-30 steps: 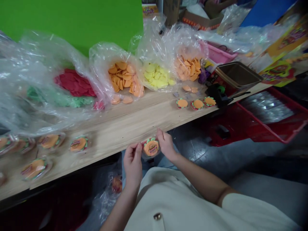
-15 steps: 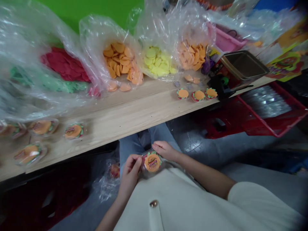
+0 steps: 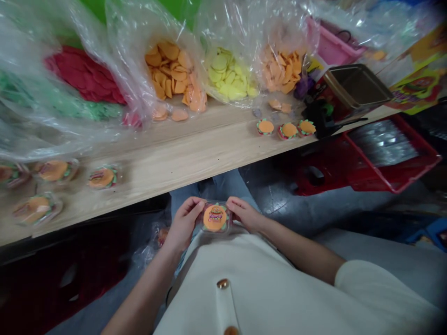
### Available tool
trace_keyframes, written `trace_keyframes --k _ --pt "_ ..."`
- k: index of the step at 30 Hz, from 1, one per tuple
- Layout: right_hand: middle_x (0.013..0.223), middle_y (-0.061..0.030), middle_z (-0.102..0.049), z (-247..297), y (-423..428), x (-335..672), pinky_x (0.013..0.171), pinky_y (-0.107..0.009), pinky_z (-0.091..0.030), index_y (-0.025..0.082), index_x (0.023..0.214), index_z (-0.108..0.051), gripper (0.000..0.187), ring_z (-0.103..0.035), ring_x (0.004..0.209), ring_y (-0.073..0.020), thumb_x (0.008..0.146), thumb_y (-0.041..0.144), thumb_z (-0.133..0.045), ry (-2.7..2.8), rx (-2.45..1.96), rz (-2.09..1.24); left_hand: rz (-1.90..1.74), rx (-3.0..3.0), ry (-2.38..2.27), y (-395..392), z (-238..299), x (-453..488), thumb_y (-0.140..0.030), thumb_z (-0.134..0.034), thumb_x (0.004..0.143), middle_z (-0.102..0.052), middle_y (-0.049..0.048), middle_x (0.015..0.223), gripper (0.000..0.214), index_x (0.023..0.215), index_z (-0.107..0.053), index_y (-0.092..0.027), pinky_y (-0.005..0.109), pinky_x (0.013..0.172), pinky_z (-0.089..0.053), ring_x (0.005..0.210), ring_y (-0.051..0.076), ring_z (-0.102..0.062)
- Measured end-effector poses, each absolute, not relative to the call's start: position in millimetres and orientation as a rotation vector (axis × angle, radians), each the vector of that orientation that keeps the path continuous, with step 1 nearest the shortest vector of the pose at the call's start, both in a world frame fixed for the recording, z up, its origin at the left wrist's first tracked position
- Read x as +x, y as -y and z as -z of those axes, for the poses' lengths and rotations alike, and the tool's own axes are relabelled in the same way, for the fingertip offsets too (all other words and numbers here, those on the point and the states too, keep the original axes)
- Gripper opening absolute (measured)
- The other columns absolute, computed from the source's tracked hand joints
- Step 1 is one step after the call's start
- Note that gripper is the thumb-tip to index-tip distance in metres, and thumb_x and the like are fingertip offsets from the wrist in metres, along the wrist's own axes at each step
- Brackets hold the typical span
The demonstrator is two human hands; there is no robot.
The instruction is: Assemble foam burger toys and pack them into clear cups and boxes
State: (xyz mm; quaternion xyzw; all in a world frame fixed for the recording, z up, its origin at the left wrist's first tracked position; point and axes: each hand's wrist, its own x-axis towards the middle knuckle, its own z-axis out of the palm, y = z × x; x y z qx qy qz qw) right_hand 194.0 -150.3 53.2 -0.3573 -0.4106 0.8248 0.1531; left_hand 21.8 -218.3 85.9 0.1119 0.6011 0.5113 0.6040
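Note:
Just above my lap I hold a clear plastic case with a toy burger (image 3: 214, 218) inside; its orange bun top carries a printed label. My left hand (image 3: 186, 221) pinches the case's left edge between thumb and fingers. On the opposite edge, my right hand (image 3: 245, 214) grips with its fingers closed. Another packed toy burger (image 3: 102, 177) lies on the wooden table (image 3: 167, 163) ahead to the left, near several more cased burgers (image 3: 36, 209). Farther right on the tabletop sit three uncased toy burgers (image 3: 288, 130) in a row.
Clear bags along the back hold red pieces (image 3: 85, 77), orange pieces (image 3: 171, 70), yellow pieces (image 3: 228, 77) and green pieces. A metal tin (image 3: 359, 86) and a pink basket (image 3: 333, 44) stand at the right. Below the table is a red crate (image 3: 394, 174) with clear plastic inside.
The cased burger has come up slightly and sits more level. My right hand has shifted from its top corner down to its right edge. The view has tilted a little.

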Motion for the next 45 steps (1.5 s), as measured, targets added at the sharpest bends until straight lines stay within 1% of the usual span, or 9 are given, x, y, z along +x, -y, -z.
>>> trace_keyframes --k 3,6,9,12,19,29,34,40,45 --pt "0.06 0.0064 -0.044 -44.6 151.8 186.0 0.049 -0.02 -0.037 0.019 0.069 -0.041 0.036 -0.043 0.053 -0.0083 0.074 0.051 -0.056 1.026 -1.076 -2.341 -1.158 0.237 -1.393 216.4 -89.3 22.1 -0.039 -0.066 0.069 -0.063 0.0011 0.078 0.028 0.084 -0.062 -0.016 0.02 0.062 -0.044 0.068 0.011 -0.056" --pt "0.059 0.0065 -0.044 -42.5 154.3 182.3 0.051 -0.021 -0.038 0.02 0.068 -0.04 0.036 -0.044 0.053 -0.0087 0.074 0.052 -0.055 1.008 -1.118 -2.245 -1.195 0.204 -1.421 225.7 -90.9 27.8 -0.042 -0.066 0.068 -0.065 0.0062 0.097 0.04 0.1 -0.061 -0.018 0.024 0.066 -0.047 0.079 0.015 -0.06" --pt "0.062 0.0054 -0.046 -45.2 153.5 187.9 0.056 -0.022 -0.041 0.02 0.069 -0.042 0.036 -0.046 0.057 -0.0095 0.077 0.053 -0.05 1.157 -1.084 -2.219 -1.264 0.165 -1.483 237.9 -86.9 28.5 -0.04 -0.066 0.068 -0.064 0.0082 0.104 0.04 0.101 -0.062 -0.017 0.026 0.069 -0.048 0.082 0.017 -0.061" --pt "0.064 0.0037 -0.049 -52.2 141.9 195.3 0.059 -0.022 -0.041 0.018 0.069 -0.048 0.034 -0.048 0.062 -0.0101 0.078 0.051 -0.052 1.572 -0.983 -2.265 -1.156 0.288 -1.474 242.7 -81.0 16.3 -0.039 -0.065 0.07 -0.066 0.0109 0.104 0.038 0.099 -0.065 -0.016 0.03 0.074 -0.048 0.087 0.02 -0.061" --pt "0.059 0.0053 -0.047 -73.1 119.5 179.2 0.046 -0.019 -0.038 0.019 0.072 -0.048 0.031 -0.047 0.05 -0.0087 0.082 0.048 -0.047 1.968 -0.813 -2.435 -0.844 0.65 -1.425 230.7 -85.9 -5.6 -0.035 -0.065 0.069 -0.069 0.0095 0.091 0.025 0.087 -0.071 -0.019 0.029 0.069 -0.048 0.08 0.02 -0.061" --pt "0.06 0.0036 -0.049 -71.7 119.6 193.7 0.05 -0.02 -0.037 0.018 0.071 -0.05 0.03 -0.048 0.056 -0.01 0.085 0.042 -0.041 2.178 -0.724 -2.297 -1.114 0.152 -1.392 260.8 -84.2 23.5 -0.034 -0.07 0.066 -0.066 0.003 0.079 0.022 0.08 -0.065 -0.017 0.025 0.065 -0.046 0.067 0.013 -0.058" --pt "0.058 0.0038 -0.05 -83.0 101.4 169.3 0.048 -0.019 -0.029 0.017 0.064 -0.055 0.029 -0.042 0.055 -0.009 0.081 0.04 -0.049 2.525 -0.559 -1.889 -1.075 0.276 -1.381 238.2 -80.9 15.1 -0.033 -0.072 0.063 -0.065 0.0047 0.077 0.024 0.078 -0.066 -0.015 0.025 0.064 -0.046 0.067 0.013 -0.057" --pt "0.052 0.0055 -0.039 -62.4 116.7 164.8 0.045 -0.018 -0.027 0.017 0.054 -0.043 0.041 -0.035 0.05 -0.0078 0.081 0.048 -0.044 2.282 -0.645 -2.132 -1.014 0.145 -1.233 244.8 -83.2 19.6 -0.035 -0.07 0.066 -0.058 -0.0013 0.066 0.025 0.081 -0.061 -0.017 0.021 0.055 -0.042 0.054 0.008 -0.052" --pt "0.054 0.0057 -0.033 -46.3 145.7 181.3 0.047 -0.02 -0.026 0.019 0.057 -0.036 0.041 -0.031 0.052 -0.0082 0.083 0.049 -0.04 1.895 -1.098 -1.975 -1.057 0.077 -1.253 261.2 -84.6 29.7 -0.032 -0.072 0.064 -0.061 -0.0016 0.07 0.027 0.084 -0.06 -0.019 0.02 0.056 -0.041 0.056 0.008 -0.053"
